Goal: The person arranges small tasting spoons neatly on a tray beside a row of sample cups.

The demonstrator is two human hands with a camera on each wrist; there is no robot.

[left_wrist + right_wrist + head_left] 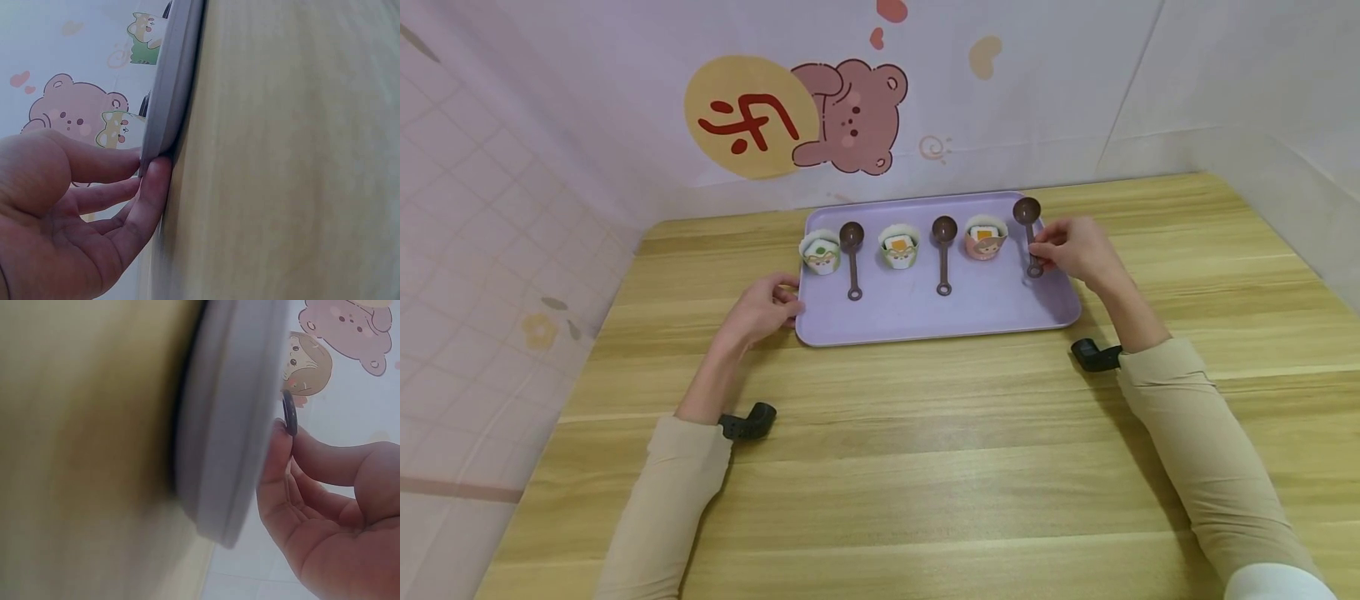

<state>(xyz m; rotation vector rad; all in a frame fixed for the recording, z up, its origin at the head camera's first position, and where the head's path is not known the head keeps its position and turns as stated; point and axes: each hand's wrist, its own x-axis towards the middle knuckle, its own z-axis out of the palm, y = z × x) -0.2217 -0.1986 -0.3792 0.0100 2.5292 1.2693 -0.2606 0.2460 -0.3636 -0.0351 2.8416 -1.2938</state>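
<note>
On the wooden table lies a lilac tray with a row of paper cups and brown measuring spoons. My left hand grips the tray's left rim, thumb at the top and fingers at the underside in the left wrist view. With thumb and fingers, my right hand pinches the handle of the rightmost measuring spoon, whose bowl points toward the wall. In the right wrist view the handle's ring end shows beside the fingertips. A pink paper cup stands left of that spoon.
Further left on the tray are a middle spoon, a middle paper cup, a left spoon and a left paper cup. White pieces with coloured patches sit in the cups. A wall with a printed bear rises behind the table.
</note>
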